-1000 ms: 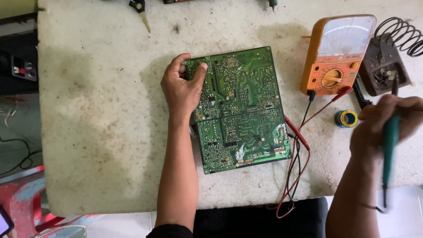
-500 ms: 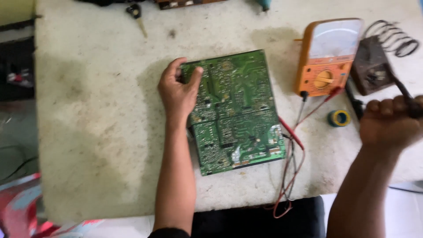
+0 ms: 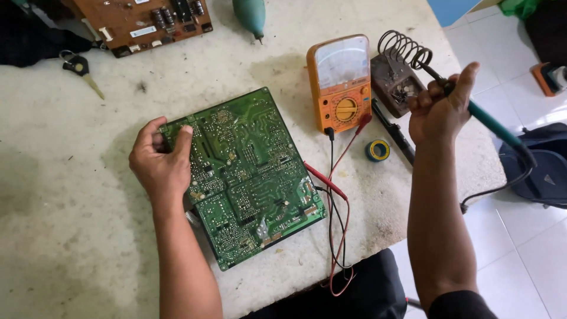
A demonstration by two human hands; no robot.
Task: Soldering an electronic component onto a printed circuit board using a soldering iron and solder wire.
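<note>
Lying solder-side up near the middle of the bench (image 3: pixel 71 236), a green circuit board (image 3: pixel 248 177) is pinned at its left edge by the left hand (image 3: pixel 160 162), whose fingers are curled over the board's rim with the thumb pressed on its face. The right hand (image 3: pixel 440 109) is closed in a fist round the green handle of a soldering iron (image 3: pixel 490 125), which is held up above the bench's right edge, its tip pointing into or just beside the coiled wire stand (image 3: pixel 404 50); whether the tip is seated in the coil cannot be told. The iron is well apart from the board, so no joint is being touched at this moment, and no fresh solder work can be made out on the board at this size.

An orange analogue multimeter (image 3: pixel 341 82) is set near the bench's far edge, just beyond the board's right corner, with its red and black probe leads (image 3: pixel 336 236) trailing down to the near edge and lying unused. A small roll of solder (image 3: pixel 377 150) is placed near the right edge, beside a dark slim tool (image 3: pixel 393 131). A brown circuit board (image 3: pixel 144 20) and a key (image 3: pixel 82 71) are left at the far left corner.

Judged from this, the board is laid out and steadied, the iron is in hand, and any soldering on the board appears not yet under way.
</note>
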